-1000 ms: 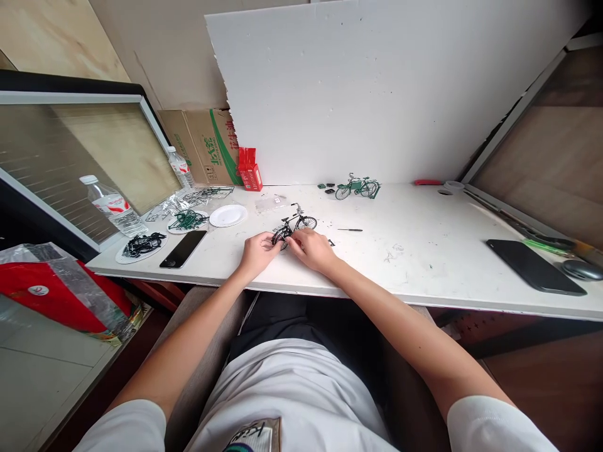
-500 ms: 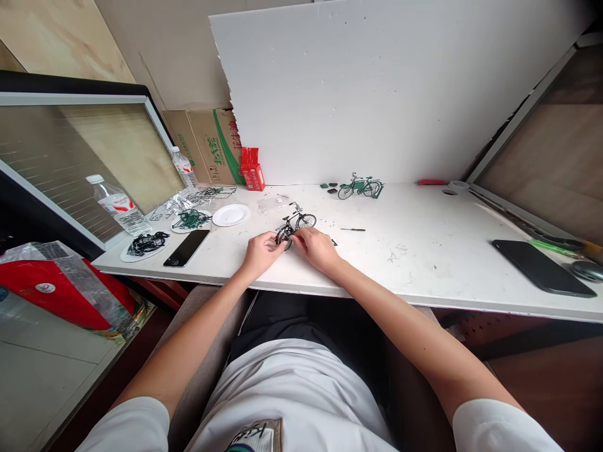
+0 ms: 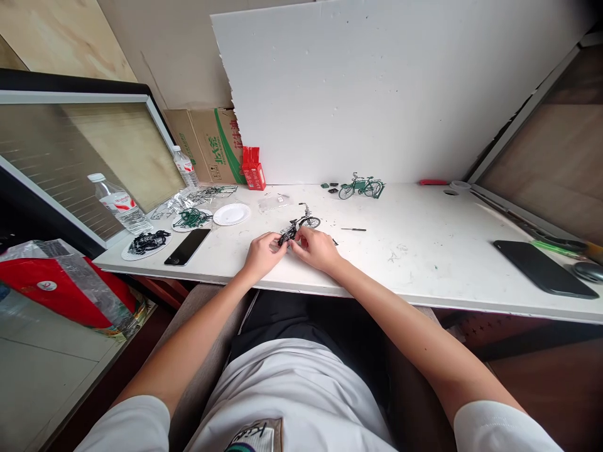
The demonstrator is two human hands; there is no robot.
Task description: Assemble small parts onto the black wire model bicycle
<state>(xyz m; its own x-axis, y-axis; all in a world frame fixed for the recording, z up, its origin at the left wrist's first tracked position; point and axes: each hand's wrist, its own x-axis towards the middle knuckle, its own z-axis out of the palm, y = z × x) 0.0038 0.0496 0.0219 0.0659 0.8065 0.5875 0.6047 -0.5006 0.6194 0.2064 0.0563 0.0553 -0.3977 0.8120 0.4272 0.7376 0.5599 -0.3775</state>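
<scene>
A small black model bicycle (image 3: pixel 301 223) stands tilted over the white desk, its handlebar and front wheel pointing away to the right. My left hand (image 3: pixel 264 253) is closed on its rear end from the left. My right hand (image 3: pixel 315 247) pinches at the same rear part from the right, thumb and fingertips close to the left hand's. The fingers partly hide the rear wheel, and whether a small part sits between them I cannot tell. To the right lies a thin dark screwdriver-like tool (image 3: pixel 353 229).
A green model bicycle (image 3: pixel 362 187) stands at the back. On the left are a phone (image 3: pixel 187 247), paper plates, one bare (image 3: pixel 232 215), others with black parts (image 3: pixel 148 242) and green parts (image 3: pixel 192 218), and water bottles (image 3: pixel 123 206). A black slab (image 3: pixel 544 269) lies at right.
The model bicycle has tipped over in my hands, its front wheel shifting slightly right and its handlebar turning. Both hands stay at its rear end.
</scene>
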